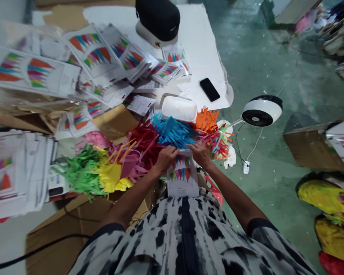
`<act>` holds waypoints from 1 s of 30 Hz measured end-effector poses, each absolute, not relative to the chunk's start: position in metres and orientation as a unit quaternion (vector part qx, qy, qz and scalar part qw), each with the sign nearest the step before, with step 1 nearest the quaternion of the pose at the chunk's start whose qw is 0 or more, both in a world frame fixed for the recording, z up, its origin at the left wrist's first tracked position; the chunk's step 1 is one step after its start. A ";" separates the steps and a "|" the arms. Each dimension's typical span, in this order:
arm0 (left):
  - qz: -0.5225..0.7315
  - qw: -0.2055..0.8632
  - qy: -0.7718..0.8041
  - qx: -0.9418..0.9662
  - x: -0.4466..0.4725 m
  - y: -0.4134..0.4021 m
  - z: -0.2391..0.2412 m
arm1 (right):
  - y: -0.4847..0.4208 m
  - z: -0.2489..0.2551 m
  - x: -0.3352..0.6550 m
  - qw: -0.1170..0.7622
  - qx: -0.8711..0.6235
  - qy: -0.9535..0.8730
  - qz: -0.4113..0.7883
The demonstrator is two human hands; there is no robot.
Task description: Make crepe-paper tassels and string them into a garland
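Observation:
My left hand and my right hand both grip the top edge of a printed packet that shows coloured pennants. The packet hangs upright in front of my patterned shirt. Both hands have their fingers curled over the packet's opening, right at the edge of a blue paper pile. Around it lie red paper strips, pink paper strips, yellow paper, green paper strips and orange paper strips.
A white plastic box sits behind the blue pile. Several finished packets are heaped at the left and back. A black phone, a black cap and a small white fan lie further off. Cardboard boxes stand below.

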State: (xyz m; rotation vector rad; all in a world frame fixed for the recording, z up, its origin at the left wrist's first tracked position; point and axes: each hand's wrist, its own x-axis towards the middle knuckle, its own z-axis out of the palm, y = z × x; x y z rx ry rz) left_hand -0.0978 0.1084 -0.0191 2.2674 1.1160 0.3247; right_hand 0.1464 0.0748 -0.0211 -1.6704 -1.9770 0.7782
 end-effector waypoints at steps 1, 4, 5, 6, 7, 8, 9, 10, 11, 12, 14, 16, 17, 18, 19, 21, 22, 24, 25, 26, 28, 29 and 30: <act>0.118 0.285 0.414 0.856 -0.096 0.099 -0.021 | 0.068 -0.021 0.145 0.201 -0.601 -0.726 0.268; 0.111 0.268 0.406 0.867 -0.095 0.075 -0.026 | 0.046 -0.025 0.139 0.161 -0.595 -0.752 0.233; 0.109 0.266 0.402 0.869 -0.096 0.070 -0.027 | 0.038 -0.027 0.137 0.151 -0.595 -0.758 0.221; 0.107 0.265 0.398 0.872 -0.097 0.066 -0.028 | 0.031 -0.030 0.134 0.142 -0.596 -0.762 0.211; 0.104 0.264 0.395 0.874 -0.098 0.063 -0.029 | 0.024 -0.033 0.131 0.134 -0.597 -0.765 0.203; 0.101 0.264 0.394 0.875 -0.099 0.060 -0.030 | 0.018 -0.035 0.129 0.127 -0.598 -0.767 0.196; 0.098 0.263 0.395 0.875 -0.099 0.058 -0.031 | 0.013 -0.038 0.126 0.121 -0.600 -0.768 0.190; 0.095 0.262 0.398 0.874 -0.099 0.057 -0.031 | 0.009 -0.040 0.125 0.116 -0.602 -0.768 0.186; 0.093 0.260 0.403 0.872 -0.098 0.056 -0.031 | 0.007 -0.042 0.123 0.112 -0.604 -0.768 0.182; 0.091 0.258 0.408 0.871 -0.097 0.055 -0.031 | 0.006 -0.043 0.123 0.109 -0.606 -0.768 0.178; 0.089 0.252 0.420 0.867 -0.093 0.055 -0.028 | 0.007 -0.043 0.123 0.106 -0.607 -0.768 0.171; 0.091 0.242 0.431 0.865 -0.089 0.059 -0.023 | 0.014 -0.038 0.127 0.106 -0.606 -0.771 0.165; 0.093 0.236 0.434 0.864 -0.087 0.062 -0.020 | 0.019 -0.034 0.129 0.107 -0.605 -0.772 0.162; 0.095 0.231 0.436 0.864 -0.085 0.068 -0.017 | 0.025 -0.030 0.131 0.108 -0.604 -0.773 0.160; 0.098 0.226 0.437 0.865 -0.084 0.074 -0.013 | 0.032 -0.026 0.134 0.109 -0.604 -0.773 0.158; 0.099 0.221 0.434 0.868 -0.080 0.088 -0.008 | 0.047 -0.019 0.139 0.111 -0.608 -0.770 0.157; 0.097 0.220 0.433 0.869 -0.078 0.096 -0.006 | 0.055 -0.016 0.142 0.110 -0.610 -0.769 0.157; 0.088 0.223 0.431 0.870 -0.076 0.113 -0.006 | 0.071 -0.013 0.146 0.105 -0.612 -0.767 0.162; 0.083 0.225 0.430 0.870 -0.075 0.121 -0.006 | 0.079 -0.013 0.147 0.101 -0.612 -0.767 0.166; 0.079 0.228 0.429 0.870 -0.074 0.128 -0.007 | 0.086 -0.013 0.149 0.096 -0.612 -0.767 0.170; 0.075 0.231 0.429 0.870 -0.073 0.141 -0.009 | 0.099 -0.014 0.152 0.089 -0.613 -0.765 0.175; 0.075 0.233 0.428 0.870 -0.072 0.146 -0.010 | 0.105 -0.015 0.153 0.086 -0.613 -0.765 0.177; 0.077 0.234 0.427 0.870 -0.071 0.150 -0.011 | 0.109 -0.016 0.154 0.085 -0.613 -0.765 0.178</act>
